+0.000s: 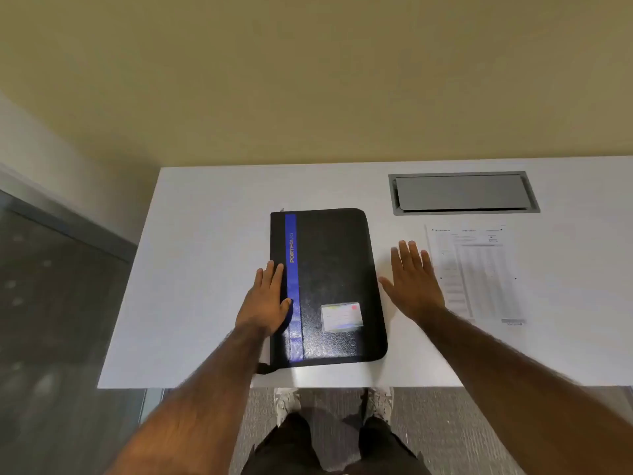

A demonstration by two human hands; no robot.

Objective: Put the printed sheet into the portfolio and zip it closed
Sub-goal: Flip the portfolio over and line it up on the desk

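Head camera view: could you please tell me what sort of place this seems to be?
Probably an office or meeting room. A plain white desk has a metal cable hatch set into its top, grey carpet covers the floor, and a zipped black portfolio lies beside a printed sheet.

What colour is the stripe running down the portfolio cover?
Blue, on the black portfolio; stripe shows best in the head view.
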